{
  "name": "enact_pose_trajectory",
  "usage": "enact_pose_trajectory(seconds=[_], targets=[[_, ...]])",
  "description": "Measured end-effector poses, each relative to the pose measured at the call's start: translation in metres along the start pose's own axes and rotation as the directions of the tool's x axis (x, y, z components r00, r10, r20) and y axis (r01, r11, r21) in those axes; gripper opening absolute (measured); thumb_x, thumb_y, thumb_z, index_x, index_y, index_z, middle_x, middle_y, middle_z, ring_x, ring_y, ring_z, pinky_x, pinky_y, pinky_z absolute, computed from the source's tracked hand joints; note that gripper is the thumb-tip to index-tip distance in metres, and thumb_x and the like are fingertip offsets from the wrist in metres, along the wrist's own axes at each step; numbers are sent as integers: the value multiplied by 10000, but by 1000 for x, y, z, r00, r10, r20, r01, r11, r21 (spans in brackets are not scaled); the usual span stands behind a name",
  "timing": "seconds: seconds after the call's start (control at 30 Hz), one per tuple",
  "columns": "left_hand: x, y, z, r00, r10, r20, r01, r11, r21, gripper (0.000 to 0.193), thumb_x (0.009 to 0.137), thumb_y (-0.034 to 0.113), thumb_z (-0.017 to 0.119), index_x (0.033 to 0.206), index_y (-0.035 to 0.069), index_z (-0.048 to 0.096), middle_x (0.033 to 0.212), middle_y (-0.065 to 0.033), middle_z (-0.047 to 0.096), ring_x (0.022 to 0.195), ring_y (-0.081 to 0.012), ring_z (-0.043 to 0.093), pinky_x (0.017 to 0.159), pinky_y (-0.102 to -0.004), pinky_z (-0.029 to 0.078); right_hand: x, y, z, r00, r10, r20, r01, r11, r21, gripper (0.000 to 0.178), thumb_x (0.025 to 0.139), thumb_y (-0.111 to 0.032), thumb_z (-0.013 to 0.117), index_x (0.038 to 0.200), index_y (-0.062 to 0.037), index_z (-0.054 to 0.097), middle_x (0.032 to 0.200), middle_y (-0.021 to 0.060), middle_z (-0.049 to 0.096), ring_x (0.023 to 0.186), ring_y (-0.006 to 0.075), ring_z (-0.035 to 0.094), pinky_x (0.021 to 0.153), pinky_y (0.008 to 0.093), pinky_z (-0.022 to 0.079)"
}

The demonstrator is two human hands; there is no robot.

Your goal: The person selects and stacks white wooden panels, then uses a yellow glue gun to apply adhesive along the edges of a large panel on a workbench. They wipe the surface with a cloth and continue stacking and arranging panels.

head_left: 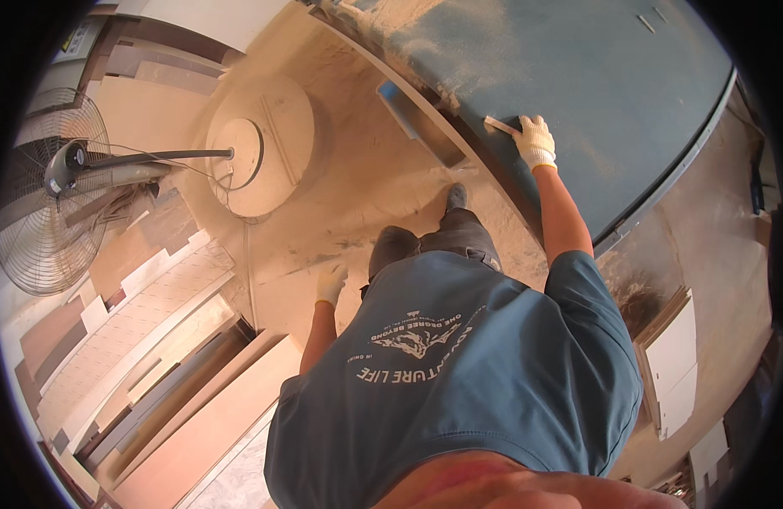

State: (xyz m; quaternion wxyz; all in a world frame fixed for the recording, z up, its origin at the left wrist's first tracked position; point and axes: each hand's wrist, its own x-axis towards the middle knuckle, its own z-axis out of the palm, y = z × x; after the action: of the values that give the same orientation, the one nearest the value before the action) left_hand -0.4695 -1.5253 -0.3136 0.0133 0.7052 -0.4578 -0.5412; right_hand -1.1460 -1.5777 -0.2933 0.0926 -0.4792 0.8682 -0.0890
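Note:
My right hand [536,142], in a cream knit work glove with a yellow cuff, is on the blue-grey tabletop [620,110] near its long edge. Between its fingers is a short, thin strip of pale wood [500,125], one end sticking out to the left. My left hand [331,284], gloved the same way, hangs low at my side over the dusty floor. Its fingers look loose and slightly apart, with nothing visible in them. Sawdust [400,17] lies in patches over the far left part of the tabletop.
A large pedestal fan [64,174] stands at left, its pole running to a round base [237,154]. Boards and panels [204,416] are stacked at lower left. Two small pale strips [646,23] lie far back on the tabletop. White panels [673,365] lean at right.

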Motion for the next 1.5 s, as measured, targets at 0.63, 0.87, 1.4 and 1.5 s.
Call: enact_pose_trajectory(seconds=[0.63,0.87,1.4,1.5], targets=[[280,222,-133,965,18,261,-13,1000,-19,325,1005,197,657,1280,23,662,954,-48,717,753,-125,673,562,-238,503,-119,-107,45,874,458,166,-486,837,251,186,908,-239,631,962,-87,724,1039,197,722,979,428,695,848,490,559],[330,315,-118,943,-24,331,-52,974,220,279,996,263,656,1185,61,690,871,-18,686,666,-113,619,535,-276,485,-267,-204,93,717,425,552,-649,696,307,258,873,-239,626,991,-73,784,1035,220,747,1016,407,714,892,453,561],[396,689,-11,586,746,316,-810,521,270,361,978,347,680,1215,78,722,1088,-142,764,841,-226,733,817,-386,577,-128,-217,88,774,360,521,-625,568,536,303,926,-130,588,1166,21,696,929,133,751,850,199,718,782,330,554],[455,825,29,462,839,289,-861,345,374,475,969,371,682,1339,75,643,1200,-182,734,1063,-302,718,943,-435,556,-81,-253,73,806,419,417,-588,498,637,294,927,-95,585,1175,25,689,905,140,741,822,215,723,764,326,564]])
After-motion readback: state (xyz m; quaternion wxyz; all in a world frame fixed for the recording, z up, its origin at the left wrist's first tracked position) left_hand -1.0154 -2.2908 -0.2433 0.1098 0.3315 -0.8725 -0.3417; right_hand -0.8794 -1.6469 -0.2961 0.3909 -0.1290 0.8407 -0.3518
